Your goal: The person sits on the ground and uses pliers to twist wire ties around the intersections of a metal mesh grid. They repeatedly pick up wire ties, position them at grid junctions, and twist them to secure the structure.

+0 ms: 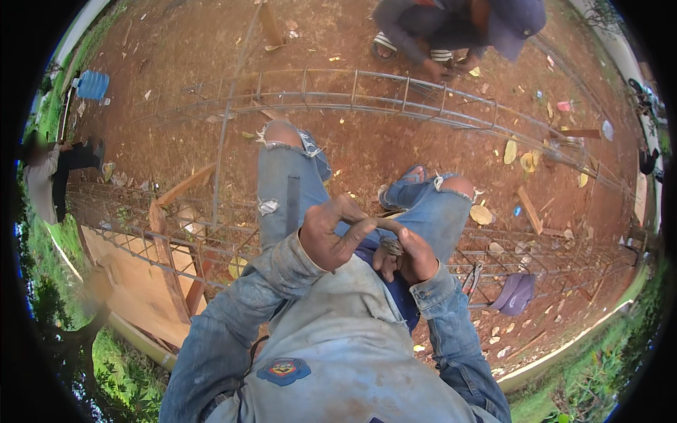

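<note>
Both hands meet above my lap. My right hand is closed around a small grey bundle that looks like thin tie wire, its strands bunched between the fingers. My left hand is closed in a pinch, its fingertips touching or nearly touching the right hand's fingers. Whatever the left fingers hold is too small to make out. Beyond my knees a long cage of steel rebar with square ties runs across the view. Pincers rest on the rebar beside my right forearm.
A co-worker squats beyond the cage, hands near it. Another person is at the far left, near a blue water jug. A purple cap sits on the rebar at right. Wooden posts and plywood stand left.
</note>
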Available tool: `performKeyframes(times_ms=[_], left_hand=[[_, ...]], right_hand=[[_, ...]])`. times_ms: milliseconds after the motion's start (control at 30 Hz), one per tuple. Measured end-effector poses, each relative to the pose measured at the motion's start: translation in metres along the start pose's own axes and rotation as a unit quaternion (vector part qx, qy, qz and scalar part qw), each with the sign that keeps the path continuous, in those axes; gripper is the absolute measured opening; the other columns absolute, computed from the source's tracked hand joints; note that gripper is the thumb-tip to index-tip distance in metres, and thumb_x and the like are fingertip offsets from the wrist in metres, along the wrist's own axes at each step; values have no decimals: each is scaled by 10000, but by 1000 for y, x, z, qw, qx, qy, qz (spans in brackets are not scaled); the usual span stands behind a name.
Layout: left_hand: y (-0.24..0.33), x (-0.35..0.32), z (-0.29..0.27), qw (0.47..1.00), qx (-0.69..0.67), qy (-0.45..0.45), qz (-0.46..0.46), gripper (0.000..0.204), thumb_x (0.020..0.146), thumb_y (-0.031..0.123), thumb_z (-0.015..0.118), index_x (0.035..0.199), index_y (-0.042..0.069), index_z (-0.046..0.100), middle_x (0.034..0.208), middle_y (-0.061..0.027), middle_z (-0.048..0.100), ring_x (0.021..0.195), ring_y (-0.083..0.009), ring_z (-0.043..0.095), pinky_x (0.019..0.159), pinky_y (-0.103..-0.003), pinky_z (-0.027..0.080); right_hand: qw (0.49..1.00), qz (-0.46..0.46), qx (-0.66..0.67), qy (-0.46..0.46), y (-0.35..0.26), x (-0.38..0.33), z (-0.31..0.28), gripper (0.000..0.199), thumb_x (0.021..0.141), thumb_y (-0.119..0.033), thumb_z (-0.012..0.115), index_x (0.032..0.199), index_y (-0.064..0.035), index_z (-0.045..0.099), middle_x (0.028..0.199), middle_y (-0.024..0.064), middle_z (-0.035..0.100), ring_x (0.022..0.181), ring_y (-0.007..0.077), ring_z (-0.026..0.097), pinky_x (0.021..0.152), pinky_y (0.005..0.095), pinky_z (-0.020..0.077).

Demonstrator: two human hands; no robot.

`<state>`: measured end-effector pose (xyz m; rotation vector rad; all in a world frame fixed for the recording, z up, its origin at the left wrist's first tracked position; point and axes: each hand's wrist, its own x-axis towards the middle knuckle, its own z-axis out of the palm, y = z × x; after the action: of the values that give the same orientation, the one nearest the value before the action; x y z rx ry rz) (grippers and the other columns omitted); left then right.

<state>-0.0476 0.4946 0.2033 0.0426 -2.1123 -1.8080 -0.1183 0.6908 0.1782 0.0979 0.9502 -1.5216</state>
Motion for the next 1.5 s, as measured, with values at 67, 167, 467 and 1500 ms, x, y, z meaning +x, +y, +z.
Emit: performKeyframes(times_ms=[67,167,467,1500], left_hand=[[5,1,-2,998,15,48,-45,62,814,22,610,804,-8,557,736,-112,622,589,-167,587,549,-259,465],[9,3,-3,992,50,75,-84,95,847,58,581,802,-10,531,708,-108,612,570,-139,561,541,-243,443],[17,4,-1,952,-206,70,-216,162,863,130,589,792,23,491,631,-102,597,561,-127,579,513,-242,472],[26,20,-41,943,-165,172,-231,222,870,166,599,764,29,461,595,-98,585,513,-132,591,462,-237,491]], right_hand=[[993,-58,-67,78,7,-5,10,821,832,-583,484,1341,31,292,954,174,596,685,228,610,538,279,484],[860,-306,-391,116,1,-8,24,790,823,-528,537,1336,22,297,984,182,598,795,284,618,664,328,504],[985,-9,150,-89,-9,0,27,548,858,-251,572,1273,37,360,863,196,622,537,178,571,469,278,463],[937,-144,-292,-129,-27,23,47,322,800,-181,656,1021,23,540,836,96,628,773,140,593,693,290,462]])
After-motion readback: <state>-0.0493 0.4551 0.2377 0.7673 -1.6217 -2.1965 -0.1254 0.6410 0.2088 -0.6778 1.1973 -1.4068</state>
